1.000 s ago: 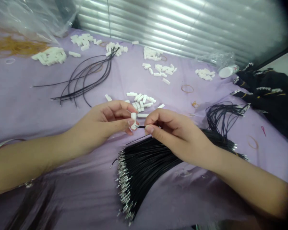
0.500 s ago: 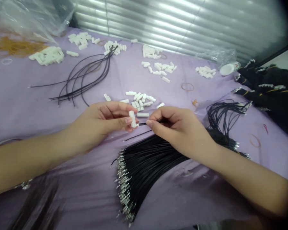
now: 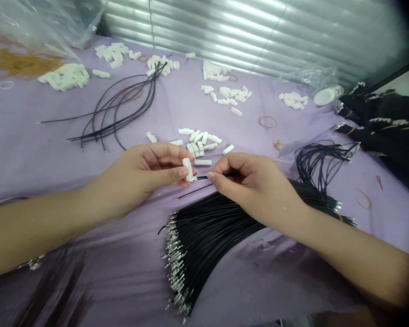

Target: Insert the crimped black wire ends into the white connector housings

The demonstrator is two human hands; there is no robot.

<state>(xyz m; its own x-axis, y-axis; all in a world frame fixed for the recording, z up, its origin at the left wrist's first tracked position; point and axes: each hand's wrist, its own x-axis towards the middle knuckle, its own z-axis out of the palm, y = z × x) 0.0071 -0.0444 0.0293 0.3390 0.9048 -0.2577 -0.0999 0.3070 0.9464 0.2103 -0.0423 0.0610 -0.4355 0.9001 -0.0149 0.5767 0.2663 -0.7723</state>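
Between thumb and fingers, my left hand [image 3: 153, 170] pinches a white plastic connector housing [image 3: 187, 170], held roughly upright. My right hand [image 3: 248, 181] grips black wires [image 3: 202, 177] just to its right. The wires' metal ends meet the lower part of the housing; how far in they sit I cannot tell. Below my right hand lies a thick bundle of black wires [image 3: 214, 231], its silvery crimped tips fanned toward the left. A single loose wire [image 3: 194, 191] rests just above the bundle. Several white housings [image 3: 199, 149] lie behind my hands.
More white housings [image 3: 66, 76] sit in piles along the back of the purple cloth [image 3: 129, 263]. Several black wires [image 3: 122, 120] curve at the left. Yellow rubber bands [image 3: 23, 62] and clear plastic lie at far left. Tied dark wire bundles [image 3: 391, 113] are stacked at right.
Both hands hold nearly the same pose, with the wire ends still at the housing. The view has shifted very slightly.
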